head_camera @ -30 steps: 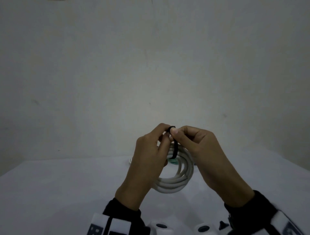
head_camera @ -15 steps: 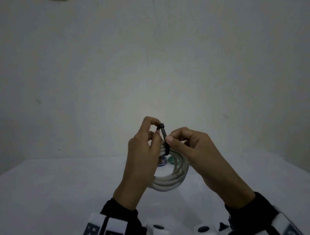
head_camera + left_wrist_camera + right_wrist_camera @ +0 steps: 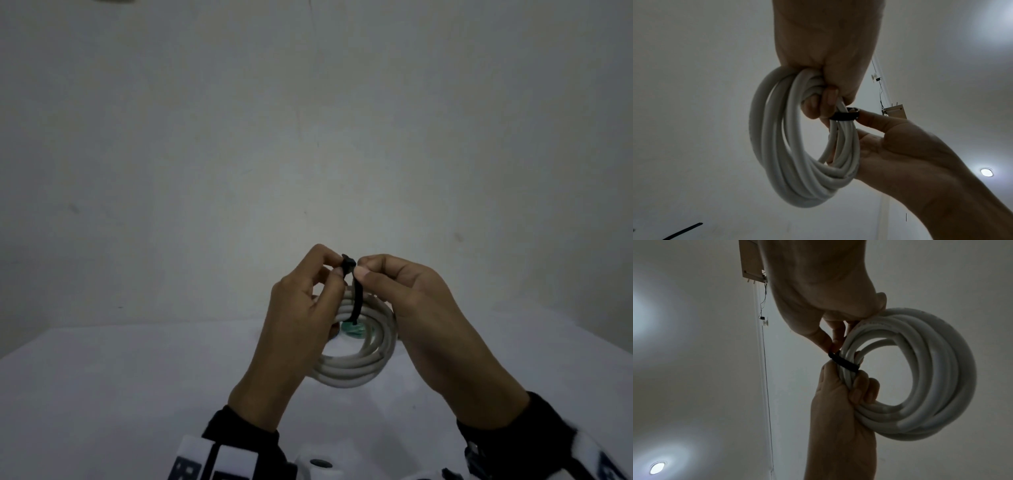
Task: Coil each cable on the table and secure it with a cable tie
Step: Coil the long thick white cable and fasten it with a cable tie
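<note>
A white cable coil (image 3: 356, 371) hangs in the air between both hands, above the white table (image 3: 102, 394). A black cable tie (image 3: 355, 299) loops round the coil's top strands, its head up at the fingertips. My left hand (image 3: 335, 266) pinches the tie's head with thumb and forefinger. In the left wrist view its other fingers (image 3: 816, 104) curl round the coil (image 3: 797, 178). My right hand (image 3: 363, 268) pinches the tie from the other side, and the right wrist view shows its fingertips (image 3: 833, 345) on the tie (image 3: 844, 364).
A teal object (image 3: 352, 330) lies on the table and shows through the coil's opening. A plain wall stands close behind the table. A black strip (image 3: 684, 230) shows at the lower left of the left wrist view.
Both hands and the coil drifted a little left, then back right. The tie stays pinched between the fingertips, and its head stands higher above the strands than a second ago.
</note>
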